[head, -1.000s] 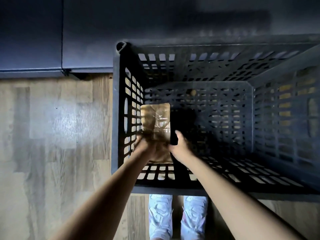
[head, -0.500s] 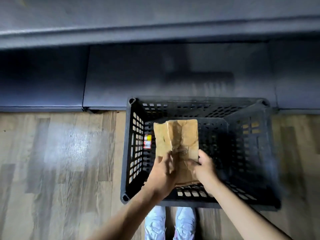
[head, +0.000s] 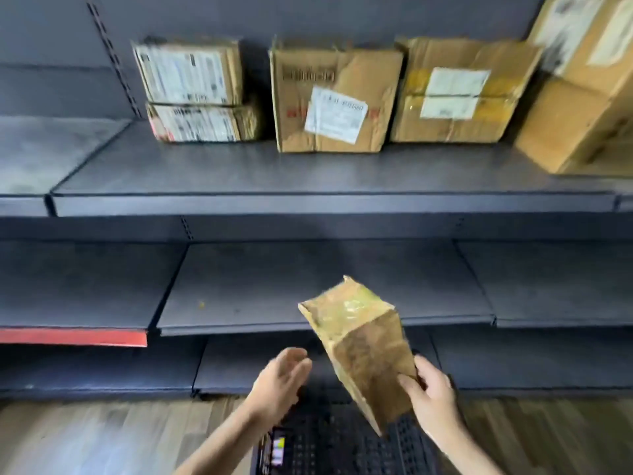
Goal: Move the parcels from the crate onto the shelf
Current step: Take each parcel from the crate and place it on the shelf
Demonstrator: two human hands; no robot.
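The right hand (head: 430,395) grips a tape-wrapped brown cardboard parcel (head: 363,351) by its lower end, tilted in the air above the black slatted plastic crate (head: 329,443). The left hand (head: 279,382) hovers beside it, fingers loose, holding nothing. Five cardboard boxes (head: 334,101) line the back edge of the dark grey metal shelf (head: 239,173); its front edge is bare.

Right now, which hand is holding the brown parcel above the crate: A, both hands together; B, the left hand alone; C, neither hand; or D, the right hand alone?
D: the right hand grips the lower end of the brown parcel, while the left hand hangs open beside it, apart from the parcel.
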